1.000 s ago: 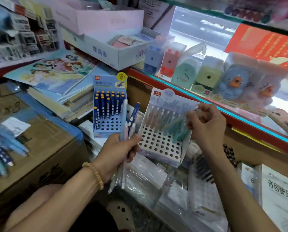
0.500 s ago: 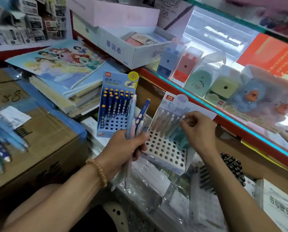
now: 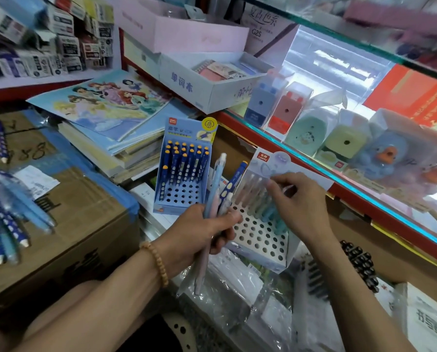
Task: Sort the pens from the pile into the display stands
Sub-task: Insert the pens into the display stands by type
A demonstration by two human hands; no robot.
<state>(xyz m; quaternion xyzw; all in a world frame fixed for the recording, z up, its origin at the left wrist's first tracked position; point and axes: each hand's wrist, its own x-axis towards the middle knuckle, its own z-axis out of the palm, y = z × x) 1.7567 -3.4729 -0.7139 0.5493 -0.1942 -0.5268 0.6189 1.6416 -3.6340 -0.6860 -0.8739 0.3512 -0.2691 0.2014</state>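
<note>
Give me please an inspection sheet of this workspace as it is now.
Surface: cardboard box on the left, plastic-wrapped packs below the stands.
Job's things: blue stand partly filled; white stand holds pastel pens; loose pens on the box.
Clutter: stacked notebooks.
Hands: left hand grips several pens; right hand touches pens in the white stand.
Cables: nothing seen.
Surroundings: glass shelf with boxed sharpeners.

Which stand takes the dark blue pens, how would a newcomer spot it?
Below the red-edged glass counter two pen stands sit side by side. Take the blue stand next to the book stack; unlike the white stand, it already holds navy pens with yellow caps.
</note>
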